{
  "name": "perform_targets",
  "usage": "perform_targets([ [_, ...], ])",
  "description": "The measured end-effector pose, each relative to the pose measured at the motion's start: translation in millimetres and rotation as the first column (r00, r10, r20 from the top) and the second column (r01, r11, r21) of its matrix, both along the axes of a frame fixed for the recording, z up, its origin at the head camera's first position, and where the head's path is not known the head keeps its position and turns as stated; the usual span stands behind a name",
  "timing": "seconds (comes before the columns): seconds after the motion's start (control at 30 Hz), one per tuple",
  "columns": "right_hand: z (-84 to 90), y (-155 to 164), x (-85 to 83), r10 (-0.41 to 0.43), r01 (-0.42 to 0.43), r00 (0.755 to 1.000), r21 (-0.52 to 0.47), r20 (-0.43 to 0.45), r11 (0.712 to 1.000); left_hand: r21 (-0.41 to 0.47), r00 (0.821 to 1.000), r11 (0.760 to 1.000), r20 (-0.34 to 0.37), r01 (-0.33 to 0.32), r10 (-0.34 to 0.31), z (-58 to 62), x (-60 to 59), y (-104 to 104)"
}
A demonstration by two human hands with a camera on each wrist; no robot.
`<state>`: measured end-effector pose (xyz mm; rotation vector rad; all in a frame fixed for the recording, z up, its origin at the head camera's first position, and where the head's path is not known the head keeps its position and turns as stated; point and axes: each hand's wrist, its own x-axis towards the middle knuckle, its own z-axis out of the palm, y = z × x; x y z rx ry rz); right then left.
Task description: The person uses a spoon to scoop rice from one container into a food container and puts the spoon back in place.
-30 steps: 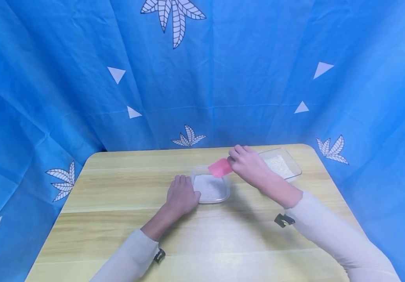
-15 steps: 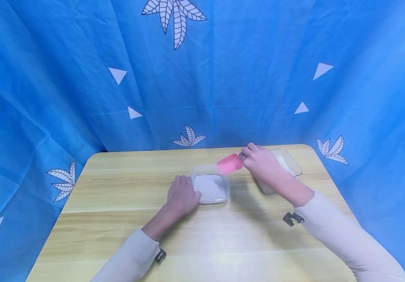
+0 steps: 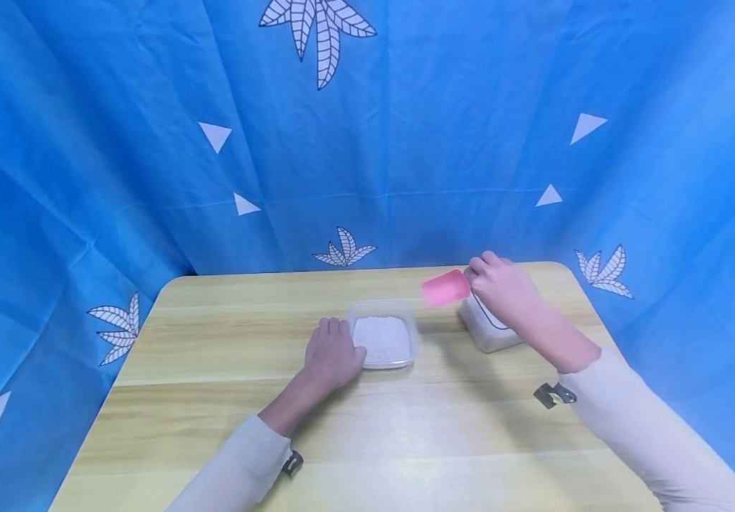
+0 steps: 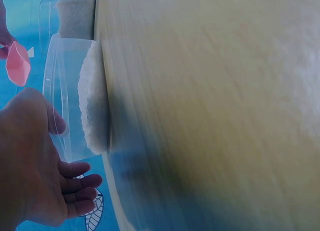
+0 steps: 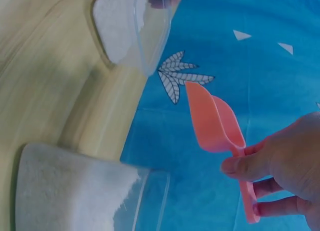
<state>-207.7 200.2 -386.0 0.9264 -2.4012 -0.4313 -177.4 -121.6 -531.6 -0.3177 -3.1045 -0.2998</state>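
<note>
A: Right hand [image 3: 501, 288] is up over the far right of the bench [image 3: 213, 398], fingers and thumb pinching the handle of the pink scoop [image 3: 446, 288]. The scoop is in the air, bowl pointing left, between the two clear tubs.

B: And from the right wrist view, the scoop [image 5: 216, 122] shows its hollow side; whether any grain sits inside, nobody can tell from here.

A: Directly below that hand, the right-hand tub [image 3: 487, 328], clear plastic, filled with white grain. The hand hides most of its rim in the head view.

B: Over to the left hand [image 3: 331, 355]. It lies flat on the bench, fingers relaxed and straight, pressed against the near left wall of the middle tub [image 3: 383, 340].

A: That tub also holds a bed of white grain. In the left wrist view, the thumb [image 4: 52, 118] rests right on the tub's clear wall [image 4: 62, 106].

B: The two tubs stand near each other, not touching. Blue leaf-print cloth [image 3: 367, 135] hangs behind the bench.
</note>
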Motion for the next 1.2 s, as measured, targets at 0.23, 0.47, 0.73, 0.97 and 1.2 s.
perform_targets([
  [0.23,14.5,22,0.4,-0.067,0.067,0.997,0.001,0.048,0.998,0.023,1.0,1.0,0.017,-0.017,0.016,-1.4,1.4,-1],
  [0.47,30.8,45,7.2,-0.152,0.154,0.979,-0.006,0.133,0.988,0.039,1.0,0.999,0.023,-0.019,0.019,-0.4,4.4,0],
  [0.73,28.4,65,12.5,-0.189,0.189,0.972,0.013,0.138,0.982,0.04,1.0,0.999,0.016,-0.016,0.015,-0.4,3.8,1],
  [0.97,28.7,77,15.3,-0.193,0.192,0.968,0.025,0.161,0.981,0.054,1.0,0.998,0.016,-0.015,0.014,1.7,4.5,1],
  [1.2,30.5,84,17.6,-0.224,0.213,0.956,0.076,0.192,0.974,0.056,1.0,0.998,0.021,-0.017,0.015,4.6,5.1,1],
])
